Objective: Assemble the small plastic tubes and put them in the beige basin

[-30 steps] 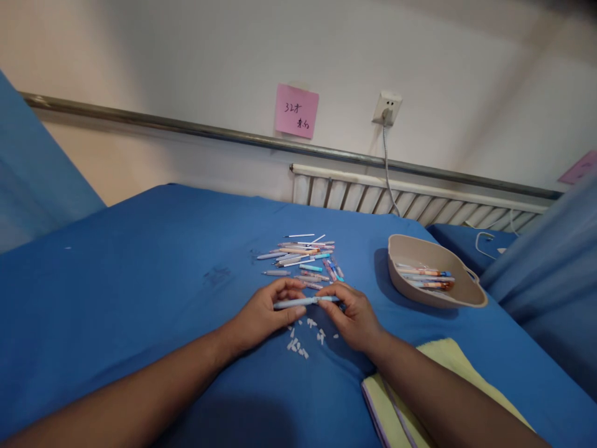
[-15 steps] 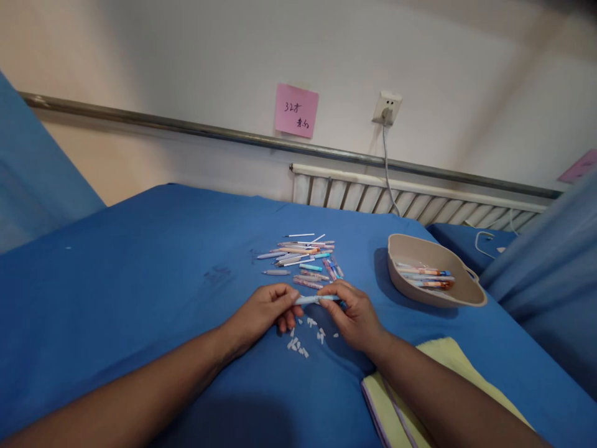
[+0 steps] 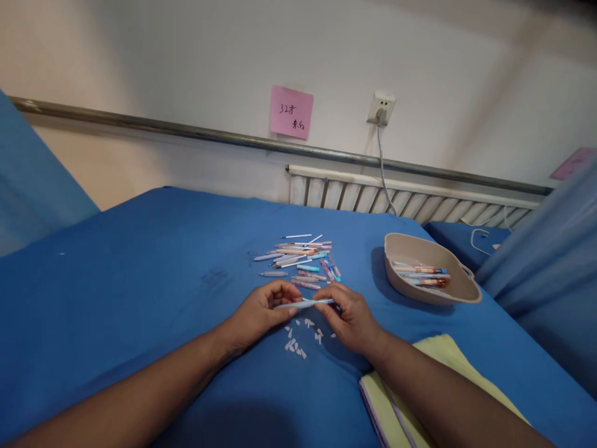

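Left hand (image 3: 259, 309) closed on a pale pen (image 3: 305, 304), thumb in front, fingers curled behind; right hand (image 3: 349, 314) pinches the other end between thumb and fingers. Pen sits just below frame centre, held crosswise, roughly level, off the cloth. Looks light, stiff, smooth plastic; likely a bit slippery, prone to roll, and not very fragile. Best hold: fingertips on the barrel, either side of the middle. From where I stand the fingers cover both ends, so I can't fairly say whether it's whole or in parts.

Pose: both forearms run up from the lower corners, wrists low over the table, hands near each other, fingers bent.

Just below the hands: small white bits (image 3: 293, 345), scattered. Just above: loose pens (image 3: 289, 255) and thin white refills, heaped. Right of centre: beige basket (image 3: 459, 289) with more pens inside. Lower right: yellow cloth (image 3: 441, 351), partly under the right forearm. Blue tablecloth (image 3: 140, 267) beneath everything. Upper middle: pink note (image 3: 291, 112) on the wall.
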Demonstrator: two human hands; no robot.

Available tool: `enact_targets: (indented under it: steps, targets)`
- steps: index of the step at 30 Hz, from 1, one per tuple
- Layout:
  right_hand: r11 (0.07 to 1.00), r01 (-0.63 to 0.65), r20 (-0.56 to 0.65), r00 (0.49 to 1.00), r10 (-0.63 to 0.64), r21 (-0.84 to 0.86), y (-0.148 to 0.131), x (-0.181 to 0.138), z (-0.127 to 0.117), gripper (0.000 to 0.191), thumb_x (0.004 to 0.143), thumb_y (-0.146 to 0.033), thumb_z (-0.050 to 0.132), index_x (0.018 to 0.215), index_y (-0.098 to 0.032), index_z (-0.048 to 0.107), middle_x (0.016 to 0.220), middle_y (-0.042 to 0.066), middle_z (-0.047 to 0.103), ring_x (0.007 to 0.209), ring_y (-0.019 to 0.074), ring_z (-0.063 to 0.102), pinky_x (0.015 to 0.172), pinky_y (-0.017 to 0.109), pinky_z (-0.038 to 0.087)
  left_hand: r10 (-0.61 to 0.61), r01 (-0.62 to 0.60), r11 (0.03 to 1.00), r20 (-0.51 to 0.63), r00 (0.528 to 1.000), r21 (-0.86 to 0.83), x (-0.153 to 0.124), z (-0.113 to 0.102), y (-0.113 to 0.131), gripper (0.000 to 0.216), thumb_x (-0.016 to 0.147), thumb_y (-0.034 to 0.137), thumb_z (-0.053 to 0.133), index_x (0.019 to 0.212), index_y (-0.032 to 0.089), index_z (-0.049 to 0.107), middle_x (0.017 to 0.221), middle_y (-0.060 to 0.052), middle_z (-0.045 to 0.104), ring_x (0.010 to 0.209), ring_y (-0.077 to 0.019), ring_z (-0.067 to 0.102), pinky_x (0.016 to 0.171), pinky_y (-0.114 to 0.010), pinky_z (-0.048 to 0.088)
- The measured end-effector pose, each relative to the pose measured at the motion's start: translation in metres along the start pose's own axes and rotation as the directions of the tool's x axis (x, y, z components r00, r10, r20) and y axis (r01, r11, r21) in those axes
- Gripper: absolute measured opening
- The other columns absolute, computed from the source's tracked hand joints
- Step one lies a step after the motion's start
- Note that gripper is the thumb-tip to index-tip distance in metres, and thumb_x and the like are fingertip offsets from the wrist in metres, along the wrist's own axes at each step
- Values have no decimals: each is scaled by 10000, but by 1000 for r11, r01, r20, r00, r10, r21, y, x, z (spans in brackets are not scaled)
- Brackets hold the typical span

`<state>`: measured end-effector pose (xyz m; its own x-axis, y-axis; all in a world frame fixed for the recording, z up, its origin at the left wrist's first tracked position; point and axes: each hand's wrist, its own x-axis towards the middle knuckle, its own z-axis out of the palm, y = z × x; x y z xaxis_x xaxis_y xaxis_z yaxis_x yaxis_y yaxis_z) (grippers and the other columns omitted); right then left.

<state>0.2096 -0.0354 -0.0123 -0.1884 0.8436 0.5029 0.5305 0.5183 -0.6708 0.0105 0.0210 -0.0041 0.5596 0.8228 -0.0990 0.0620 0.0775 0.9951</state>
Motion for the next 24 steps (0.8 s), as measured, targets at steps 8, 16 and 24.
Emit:
enact_targets:
  steps: [8,16,24]
  targets:
    - [962,-157,-30,985,168,221,-1,-1,3,236,752,-263,635,963,-199,551,757,-15,618,655,117,569,613,220,448,-21,9,995,116,993,96,-1,-2,0,278,710,290,684,961,181,634,850,-13,665,789,-155,583,737,-269,441]
    - [921,-177,31,984,178,346,2,1,-1,221,747,-230,622,958,-194,566,752,-11,608,643,104,550,614,220,445,21,-60,977,186,982,204,-3,-3,4,191,783,306,613,924,184,651,860,-13,646,797,-149,559,743,-255,433]
    - [864,-345,-67,917,394,366,46,15,-39,115,738,-264,567,809,-173,566,645,-15,582,535,105,526,506,217,435,-26,24,998,-27,999,-66,7,-11,5,251,759,325,646,943,166,582,781,-8,602,623,-108,524,611,-231,423]
